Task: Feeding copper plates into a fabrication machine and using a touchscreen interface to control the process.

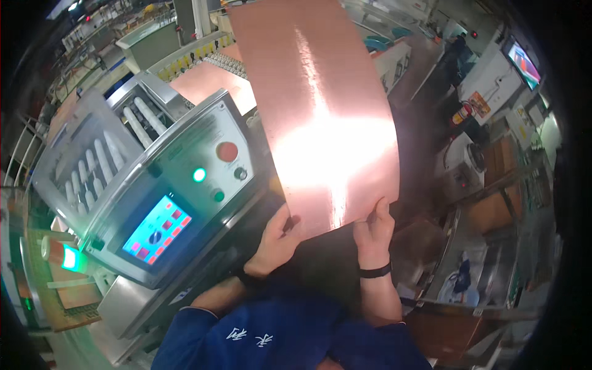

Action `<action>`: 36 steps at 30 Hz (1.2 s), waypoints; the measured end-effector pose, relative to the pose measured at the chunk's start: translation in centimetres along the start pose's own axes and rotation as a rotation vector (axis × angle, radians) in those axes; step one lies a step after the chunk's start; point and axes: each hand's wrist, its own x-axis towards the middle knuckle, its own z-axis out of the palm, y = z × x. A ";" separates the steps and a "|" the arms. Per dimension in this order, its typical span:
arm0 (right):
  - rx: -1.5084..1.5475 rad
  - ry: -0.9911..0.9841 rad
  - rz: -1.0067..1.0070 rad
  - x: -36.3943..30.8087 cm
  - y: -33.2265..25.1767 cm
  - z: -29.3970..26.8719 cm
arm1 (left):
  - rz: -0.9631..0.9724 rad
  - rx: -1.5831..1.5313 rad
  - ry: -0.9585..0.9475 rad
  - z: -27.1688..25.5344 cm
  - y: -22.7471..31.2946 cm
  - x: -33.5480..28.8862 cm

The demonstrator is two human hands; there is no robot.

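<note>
A large, shiny copper sheet stretches up and away in front of me, with a bright glare across its middle. My left hand grips its near left corner, thumb on the top face and the other fingers hidden underneath. Its near right corner is pinched in my right hand. Left of the sheet stands a machine with a control panel, which carries a lit touch screen, a red push button and a glowing green light.
Beyond the panel, another copper sheet lies on a roller conveyor. White rollers show under a clear cover at the left. A green-lit lamp juts out at the lower left. To the right are a fire extinguisher and a wall screen.
</note>
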 end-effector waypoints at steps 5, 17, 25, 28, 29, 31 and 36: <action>-0.099 -0.039 0.200 9.4 1.0 1.6 | 0.113 0.197 0.380 0.4 -0.5 8.0; -1.495 -0.923 -0.626 51.0 10.2 11.5 | 0.178 0.554 0.990 0.1 -5.6 15.4; -2.030 -1.366 -0.652 68.5 31.0 14.6 | 0.233 0.463 1.310 4.8 -5.4 24.0; -2.116 -1.376 -0.441 69.5 33.0 15.9 | 0.248 0.500 1.389 5.2 -5.7 24.6; -2.191 -1.368 -0.421 71.3 33.0 15.2 | 0.237 0.521 1.400 4.8 -5.8 25.1; -2.119 -1.307 -0.445 71.4 33.1 14.8 | 0.223 0.540 1.392 3.9 -5.6 24.9; -2.001 -1.166 -0.610 73.6 34.7 13.7 | 0.131 0.457 1.375 0.7 -5.9 25.3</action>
